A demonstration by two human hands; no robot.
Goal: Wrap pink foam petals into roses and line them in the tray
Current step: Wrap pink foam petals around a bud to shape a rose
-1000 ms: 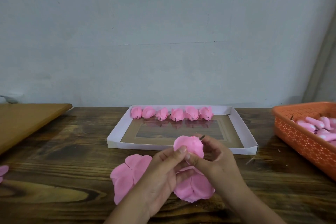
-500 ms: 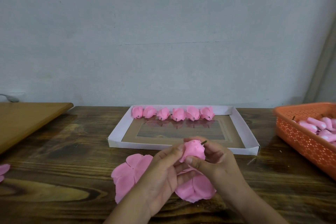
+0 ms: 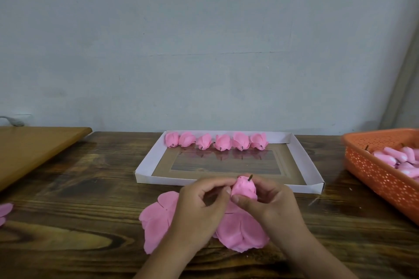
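Near the desk's (image 3: 68,188) front edge, both hands, left (image 3: 199,208) and right (image 3: 269,206), pinched a half-wrapped rose (image 3: 243,189); next probably tightening, then placing in the tray (image 3: 145,161).

A plain pale grey-blue wall (image 3: 204,41) rises behind the dark wooden table (image 3: 68,222); a lighter wooden board (image 3: 29,149) lies far left of the grip.

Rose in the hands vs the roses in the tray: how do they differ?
1. The held rose is off the table, gripped by the left hand and right hand; the six tray roses lie untouched in the white tray.
2. The held rose's stem points up; the tray roses' stems point toward the camera.
3. The held rose is alone; the tray roses form a row along the far wall.
All are pink foam.
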